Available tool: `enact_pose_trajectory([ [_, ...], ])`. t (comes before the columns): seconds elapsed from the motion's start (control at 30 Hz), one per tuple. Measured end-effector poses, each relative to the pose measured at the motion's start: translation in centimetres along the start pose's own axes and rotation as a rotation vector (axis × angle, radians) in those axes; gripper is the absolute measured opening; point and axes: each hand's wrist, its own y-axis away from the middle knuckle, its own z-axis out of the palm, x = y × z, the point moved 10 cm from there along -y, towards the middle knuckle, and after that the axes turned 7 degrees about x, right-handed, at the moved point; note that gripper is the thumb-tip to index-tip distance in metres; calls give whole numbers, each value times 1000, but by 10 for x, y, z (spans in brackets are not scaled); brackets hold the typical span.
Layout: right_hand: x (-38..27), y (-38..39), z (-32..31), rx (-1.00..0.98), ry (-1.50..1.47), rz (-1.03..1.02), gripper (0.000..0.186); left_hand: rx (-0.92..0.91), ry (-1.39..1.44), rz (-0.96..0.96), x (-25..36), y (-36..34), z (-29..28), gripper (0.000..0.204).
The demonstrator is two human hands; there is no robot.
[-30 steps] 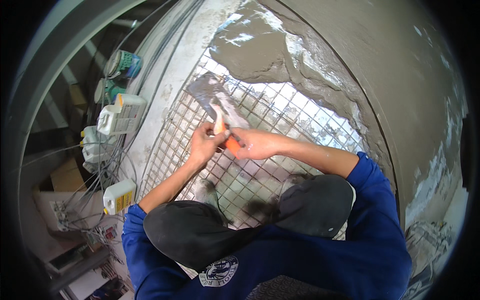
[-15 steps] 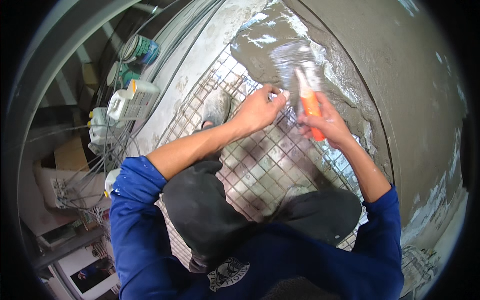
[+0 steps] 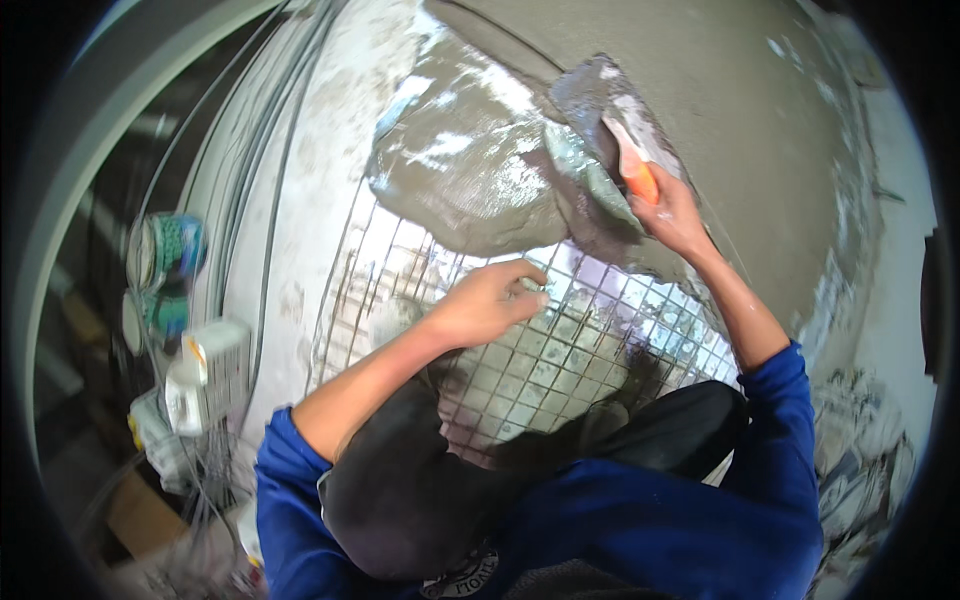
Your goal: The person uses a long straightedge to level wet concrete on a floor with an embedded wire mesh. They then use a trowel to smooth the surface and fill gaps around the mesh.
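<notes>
My right hand (image 3: 668, 212) grips the orange handle of a plastering trowel (image 3: 638, 178), out ahead and to the right. Its long flat blade is smeared grey and lies tilted at the edge of the wet mortar (image 3: 470, 150), beside the smooth grey coat. Close to the mortar's near edge, my left hand (image 3: 490, 303) hovers over the wire mesh (image 3: 530, 365). Its fingers are curled in, a small gap shows between thumb and forefinger, and I see nothing held there.
The mesh spreads beneath my bent legs and over the pale floor. Several grey cables (image 3: 262, 150) run along the left. Beyond them stand a white jug (image 3: 208, 375) and green-blue tubs (image 3: 170, 250). A smooth grey coated surface (image 3: 765, 190) stretches ahead and right. Crumpled sheeting (image 3: 860, 430) lies at right.
The view has swung, so the tubs and jug sit lower and farther left. The trowel, blurred with motion before, is now sharper and rests nearer the smooth coat. My left hand stays curled.
</notes>
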Motion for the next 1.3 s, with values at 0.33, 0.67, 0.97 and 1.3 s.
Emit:
enact_pose_trajectory([
  [0.33, -9, -110, 24, 228, 392, 11, 46, 626, -60, -109, -154, 47, -200, 30],
  [0.67, -3, -155, 46, 293, 537, 157, 48, 690, 44, -104, -237, 60, -246, 21],
  [0.97, 70, -9, -19, 345, 638, 303, 34, 613, 280, -149, -247, 45, -225, 18],
  [1.3, 99, 4, -24, 189, 709, 240, 33, 538, 19, -64, -216, 8, -228, 22],
])
